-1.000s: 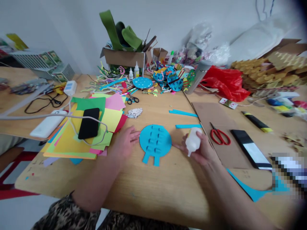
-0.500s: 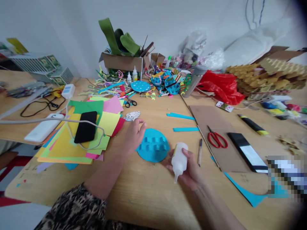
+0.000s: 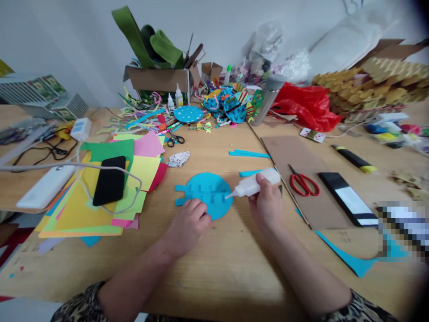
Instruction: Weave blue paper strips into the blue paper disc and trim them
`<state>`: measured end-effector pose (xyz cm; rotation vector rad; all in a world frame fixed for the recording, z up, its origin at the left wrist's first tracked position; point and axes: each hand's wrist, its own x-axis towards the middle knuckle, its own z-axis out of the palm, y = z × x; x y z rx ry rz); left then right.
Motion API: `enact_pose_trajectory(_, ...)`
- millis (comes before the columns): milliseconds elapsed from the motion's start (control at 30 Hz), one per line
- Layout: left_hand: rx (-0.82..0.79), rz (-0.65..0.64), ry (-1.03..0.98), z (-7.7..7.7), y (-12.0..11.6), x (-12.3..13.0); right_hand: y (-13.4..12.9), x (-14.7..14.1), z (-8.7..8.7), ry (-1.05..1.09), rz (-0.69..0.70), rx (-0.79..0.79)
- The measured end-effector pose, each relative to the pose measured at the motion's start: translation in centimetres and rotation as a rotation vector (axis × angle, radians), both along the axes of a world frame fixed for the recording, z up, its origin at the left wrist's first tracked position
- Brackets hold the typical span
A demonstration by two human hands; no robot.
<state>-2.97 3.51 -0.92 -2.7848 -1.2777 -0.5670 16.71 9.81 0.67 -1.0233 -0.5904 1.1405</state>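
A blue paper circle [image 3: 214,210] lies on the table in front of me, with rows of raised paper loops across its middle. Two strip ends stick out past its left side. My left hand [image 3: 189,223] rests at the lower left rim, its bent fingers closed on the paper. In my right hand [image 3: 266,203] is a white squeeze glue bottle [image 3: 251,184], tilted sideways. Its nozzle points left and reaches over the right part of the circle, near the loops; whether it touches cannot be seen. Blue paper strips [image 3: 250,154] lie just beyond the bottle.
Coloured paper sheets [image 3: 73,210] with a black phone [image 3: 110,181] on top lie at left. Red-handled scissors [image 3: 304,184] rest on brown cardboard [image 3: 288,152] at right. Behind are small black scissors [image 3: 176,140], a spotted blue disc [image 3: 188,114] and a tall grey bottle [image 3: 268,100].
My right hand has raised the glue bottle and turned its nozzle from pointing down to pointing left over the circle. My left hand has come down to the circle's lower left rim.
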Motion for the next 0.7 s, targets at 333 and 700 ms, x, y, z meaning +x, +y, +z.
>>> enact_pose_trajectory(333,-0.06,0.047,-0.009,0.1,-1.9,0.5,-2.1,0.0,-0.5,-0.355,-0.036,0.075)
enact_pose_trajectory(700,-0.119,0.145,0.047,0.3,-3.0,1.3,-3.5,-1.4,-0.4,-0.535,0.077,0.131)
